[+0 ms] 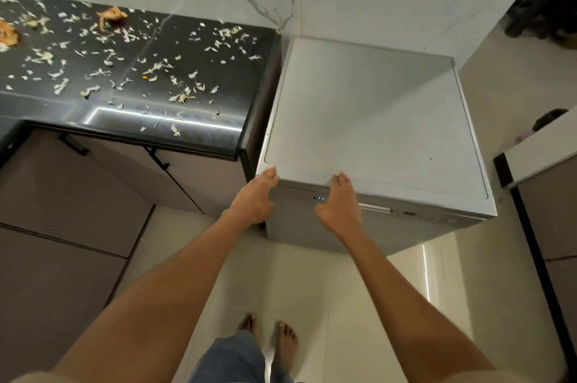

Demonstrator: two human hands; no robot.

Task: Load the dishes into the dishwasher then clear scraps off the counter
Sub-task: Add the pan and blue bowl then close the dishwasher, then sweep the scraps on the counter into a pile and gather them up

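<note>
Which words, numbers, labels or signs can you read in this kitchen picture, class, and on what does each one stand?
"1:30", or perhaps "130": small lit digits on the display at the top of the dishwasher front, between the two hands; the separator is too small to be sure of.
Small marks on the dishwasher's control strip, right of the handle: too small and blurred to read.
No other text shows, on the counter or elsewhere.
</note>
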